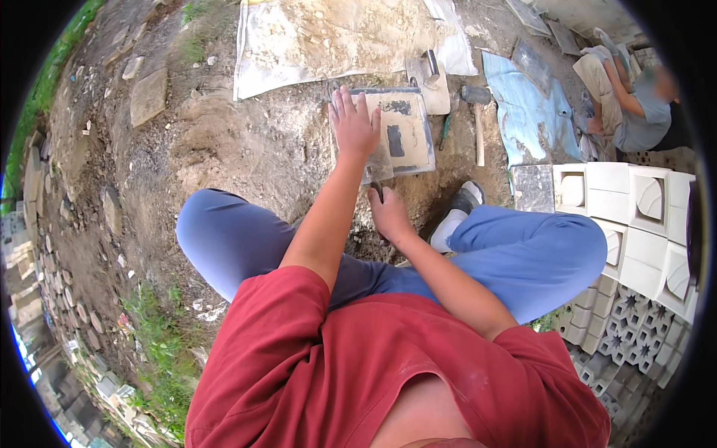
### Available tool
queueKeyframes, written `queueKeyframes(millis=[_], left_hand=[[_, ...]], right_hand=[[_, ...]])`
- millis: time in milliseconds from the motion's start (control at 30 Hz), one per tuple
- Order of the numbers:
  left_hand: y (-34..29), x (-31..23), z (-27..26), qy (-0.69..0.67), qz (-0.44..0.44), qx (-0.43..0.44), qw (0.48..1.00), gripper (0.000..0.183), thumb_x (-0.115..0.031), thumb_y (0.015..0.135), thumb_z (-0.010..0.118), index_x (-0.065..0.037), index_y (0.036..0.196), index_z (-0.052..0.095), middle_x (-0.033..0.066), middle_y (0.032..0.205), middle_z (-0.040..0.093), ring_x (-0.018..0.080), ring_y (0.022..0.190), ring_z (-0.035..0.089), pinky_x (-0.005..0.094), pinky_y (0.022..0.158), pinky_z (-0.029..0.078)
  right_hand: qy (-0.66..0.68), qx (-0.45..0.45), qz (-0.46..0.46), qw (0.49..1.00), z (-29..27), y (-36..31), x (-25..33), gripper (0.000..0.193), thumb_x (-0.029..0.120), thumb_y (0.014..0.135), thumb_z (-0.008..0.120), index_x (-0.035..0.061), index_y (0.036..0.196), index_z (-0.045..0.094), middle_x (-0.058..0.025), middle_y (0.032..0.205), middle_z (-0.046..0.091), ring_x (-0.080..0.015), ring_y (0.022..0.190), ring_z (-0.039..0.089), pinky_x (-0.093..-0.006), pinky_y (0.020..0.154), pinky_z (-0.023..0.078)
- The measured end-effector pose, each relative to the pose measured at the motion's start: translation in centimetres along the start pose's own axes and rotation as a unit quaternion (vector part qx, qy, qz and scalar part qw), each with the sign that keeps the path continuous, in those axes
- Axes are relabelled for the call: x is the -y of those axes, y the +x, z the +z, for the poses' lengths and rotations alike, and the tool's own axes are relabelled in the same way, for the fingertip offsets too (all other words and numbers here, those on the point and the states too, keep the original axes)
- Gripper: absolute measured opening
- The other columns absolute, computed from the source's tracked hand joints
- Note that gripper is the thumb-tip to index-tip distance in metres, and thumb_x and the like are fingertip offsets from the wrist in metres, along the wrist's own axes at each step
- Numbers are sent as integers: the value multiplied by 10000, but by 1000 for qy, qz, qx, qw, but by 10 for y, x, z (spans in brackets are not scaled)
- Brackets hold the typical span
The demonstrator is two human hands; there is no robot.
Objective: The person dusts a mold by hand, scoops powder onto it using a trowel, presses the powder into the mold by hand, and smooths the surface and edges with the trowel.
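Note:
My left hand lies with its fingers stretched out over the left part of a square metal-edged mould. The mould's face is pale and sandy with dark patches, and it rests on the ground in front of me. In my closed right hand is the dark handle of a trowel. Its greyish blade lies over the mould's near left part, just below my left hand. Whether my left palm presses on the mould or hovers just above it, I cannot tell.
Beyond the mould, a white sheet carries sandy powder. A flat tool with a cylindrical handle, a mallet and a green-handled tool lie nearby. Rightward are a blue sheet, pale blocks and a seated person.

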State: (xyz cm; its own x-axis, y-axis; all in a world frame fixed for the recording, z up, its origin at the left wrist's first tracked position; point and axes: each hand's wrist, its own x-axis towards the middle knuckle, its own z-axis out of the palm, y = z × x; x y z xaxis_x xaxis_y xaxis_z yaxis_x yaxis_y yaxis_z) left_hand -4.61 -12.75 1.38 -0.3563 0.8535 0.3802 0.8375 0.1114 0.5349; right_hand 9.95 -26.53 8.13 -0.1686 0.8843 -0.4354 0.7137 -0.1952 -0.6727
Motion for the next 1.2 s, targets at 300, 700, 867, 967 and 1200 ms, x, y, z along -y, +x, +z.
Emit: queueKeyframes(millis=[300, 700, 867, 967, 1200], left_hand=[[8, 9, 13, 32, -44, 50, 997, 703, -495, 1091, 420, -33, 1619, 381, 302, 1718, 231, 476, 1619, 135, 610, 1298, 79], [18, 4, 11, 113, -56, 123, 984, 702, -473, 1079, 424, -98, 1665, 335, 281, 1743, 179, 469, 1627, 114, 632, 1291, 71], [18, 1, 14, 140, -108, 156, 972, 694, -451, 1069, 405, -122, 1674, 324, 261, 1751, 161, 461, 1632, 91, 641, 1287, 67], [23, -12, 15, 121, -124, 172, 970, 710, -457, 1061, 408, -128, 1683, 307, 250, 1754, 154, 464, 1632, 75, 645, 1286, 61], [30, -7, 9, 139, -31, 266, 953, 712, -490, 1069, 367, -136, 1684, 311, 233, 1763, 157, 451, 1638, 71, 649, 1291, 14]], right_hand=[[136, 93, 38, 986, 8, 7, -11, 458, 405, 1065, 574, -29, 940, 649, -278, 858, 713, -454, 803, 716, -520, 722, 547], [349, 310, 313, 827, -15, 29, 21, 332, 297, 1050, 638, 64, 830, 550, -25, 590, 516, -148, 396, 487, -357, 385, 405], [351, 331, 386, 786, -21, 39, 32, 336, 238, 1030, 624, 81, 757, 505, -6, 551, 468, -137, 385, 446, -350, 387, 372], [362, 305, 406, 782, -11, 34, 19, 311, 239, 988, 648, 52, 756, 558, -44, 557, 521, -177, 378, 483, -380, 382, 383], [208, 224, 316, 898, 2, 30, 29, 489, 356, 950, 700, -52, 698, 605, -215, 601, 631, -394, 568, 670, -492, 561, 516]])
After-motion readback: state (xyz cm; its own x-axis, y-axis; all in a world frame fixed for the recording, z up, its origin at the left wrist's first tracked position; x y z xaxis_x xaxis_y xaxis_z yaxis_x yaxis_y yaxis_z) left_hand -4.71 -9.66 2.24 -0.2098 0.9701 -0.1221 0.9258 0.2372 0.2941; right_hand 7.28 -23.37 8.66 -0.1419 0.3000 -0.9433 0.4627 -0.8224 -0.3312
